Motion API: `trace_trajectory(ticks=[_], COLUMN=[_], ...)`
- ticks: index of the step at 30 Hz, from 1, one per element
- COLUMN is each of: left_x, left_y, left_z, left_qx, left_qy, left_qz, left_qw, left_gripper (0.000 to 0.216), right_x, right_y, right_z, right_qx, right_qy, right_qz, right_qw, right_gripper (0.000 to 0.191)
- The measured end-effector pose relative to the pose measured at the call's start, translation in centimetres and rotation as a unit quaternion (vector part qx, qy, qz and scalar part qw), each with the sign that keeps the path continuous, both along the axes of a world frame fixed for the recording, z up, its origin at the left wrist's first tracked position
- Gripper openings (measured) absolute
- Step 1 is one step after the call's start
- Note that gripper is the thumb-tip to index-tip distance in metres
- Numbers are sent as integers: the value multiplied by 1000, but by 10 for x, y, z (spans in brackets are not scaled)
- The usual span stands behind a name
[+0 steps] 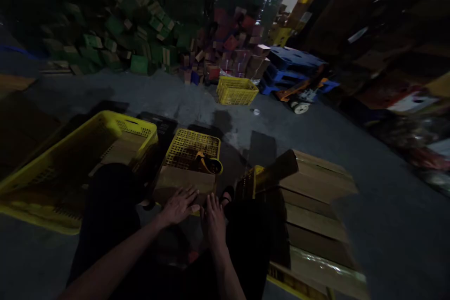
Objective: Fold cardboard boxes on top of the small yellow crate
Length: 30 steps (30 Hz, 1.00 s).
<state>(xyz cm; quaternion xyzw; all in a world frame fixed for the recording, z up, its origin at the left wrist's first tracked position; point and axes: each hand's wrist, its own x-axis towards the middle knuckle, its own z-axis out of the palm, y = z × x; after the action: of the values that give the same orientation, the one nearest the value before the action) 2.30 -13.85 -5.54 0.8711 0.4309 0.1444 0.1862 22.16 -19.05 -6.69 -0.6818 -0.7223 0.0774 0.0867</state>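
Note:
A brown cardboard box [186, 179] lies on the near part of a yellow plastic crate [193, 140] between my knees. My left hand [180, 206] rests flat on the box, fingers stretched out. Beside it, my right hand [213, 218] touches the box's near right corner with its fingers extended; neither hand grips anything. Just beyond the box, a tape dispenser [208, 163] with an orange-yellow part and a dark roll lies on the crate. The dim light hides the box's near side.
To the left stands a large yellow crate [73, 138] with cardboard inside. Flattened cardboard [316, 206] is stacked at my right. Farther off are another yellow crate [237, 91], blue pallets [293, 61], a pallet jack [298, 98] and a heap of green and reddish boxes [140, 63].

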Motion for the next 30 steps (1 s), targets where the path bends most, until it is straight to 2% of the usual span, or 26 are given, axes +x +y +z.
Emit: trace_trajectory(ticks=[3, 6, 11, 13, 15, 18, 21, 24, 28, 30], left_x=[-32, -58, -82, -86, -88, -88, -88, -88, -85, -81], left_y=[-7, -15, -14, -10, -7, -6, -4, 0, 6, 8], left_z=[-11, -24, -32, -34, -38, -46, -50, -50, -43, -37], left_qx=[10, 24, 20, 19, 23, 1, -44, -62, -81, -103], left_qy=[14, 34, 21, -16, -49, -91, -153, -209, -268, -321], left_qz=[49, 128, 249, 264, 247, 266, 341, 369, 388, 414], left_qw=[999, 991, 968, 964, 967, 960, 927, 903, 878, 846], left_gripper=[64, 73, 77, 66, 51, 47, 50, 53, 53, 54], right_x=[0, 0, -16, -29, -46, -76, -110, -140, -165, -170], right_y=[2, 3, 8, 9, 11, 17, 29, 45, 70, 81], right_z=[-4, -12, -15, -11, -7, -1, 5, 12, 25, 31], right_qx=[17, 39, 44, 49, 58, 65, 49, 24, 6, 3], right_qy=[-5, -9, -21, -24, -23, -9, 8, 18, 24, 26], right_qz=[6, 10, 17, 45, 84, 140, 185, 219, 218, 209], right_qw=[1000, 999, 999, 998, 995, 988, 982, 975, 976, 978], right_gripper=[57, 62, 69, 68, 67, 64, 61, 60, 57, 55])
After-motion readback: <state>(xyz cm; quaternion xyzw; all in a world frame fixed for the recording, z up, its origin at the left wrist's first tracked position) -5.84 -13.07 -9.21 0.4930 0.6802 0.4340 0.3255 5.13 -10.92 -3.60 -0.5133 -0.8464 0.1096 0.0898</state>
